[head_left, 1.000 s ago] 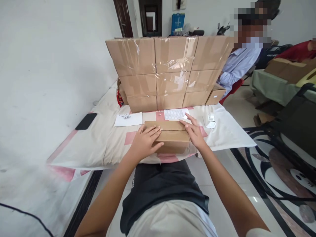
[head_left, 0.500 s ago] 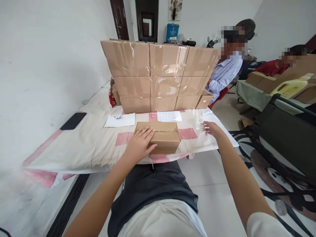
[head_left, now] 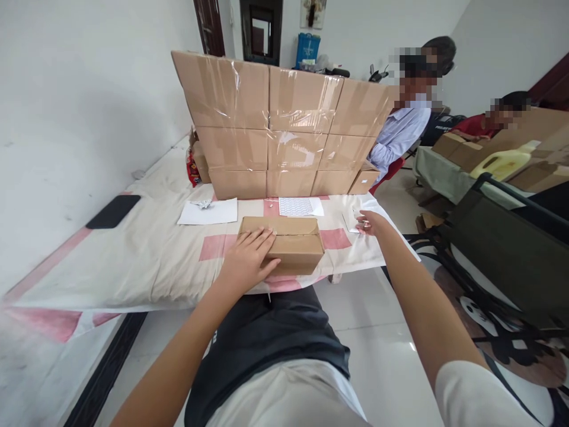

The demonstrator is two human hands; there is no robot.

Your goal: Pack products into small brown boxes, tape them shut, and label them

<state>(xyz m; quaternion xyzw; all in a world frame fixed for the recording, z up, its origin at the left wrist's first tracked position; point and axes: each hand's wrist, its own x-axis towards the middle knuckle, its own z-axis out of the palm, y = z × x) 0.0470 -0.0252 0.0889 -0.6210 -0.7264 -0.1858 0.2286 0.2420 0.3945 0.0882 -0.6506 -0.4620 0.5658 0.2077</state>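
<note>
A closed cardboard box [head_left: 293, 244] lies at the table's near edge, a seam running along its top. My left hand [head_left: 251, 255] rests flat on the box's left end, fingers stretched out. Off to the right, my right hand [head_left: 371, 223] has its fingers curled together over a small pale or clear item at the table's right side; its kind is hidden by the fingers. Beyond the box lies a white sheet printed with rows of small round labels [head_left: 296, 206]. A blank white sheet [head_left: 217, 212] with a crumpled scrap [head_left: 202, 204] on it lies to the left.
A wall of taped cardboard boxes [head_left: 291, 124] stands at the back of the cloth-covered table [head_left: 146, 261]. A black flat phone-like object [head_left: 114, 212] lies far left. A person in a light blue shirt [head_left: 402, 130] sits behind; another sits at a table with a yellow jug [head_left: 505, 161].
My right hand has closed its fingers at the small pale item on the right. My left hand stays on the box. The camera view has shifted slightly.
</note>
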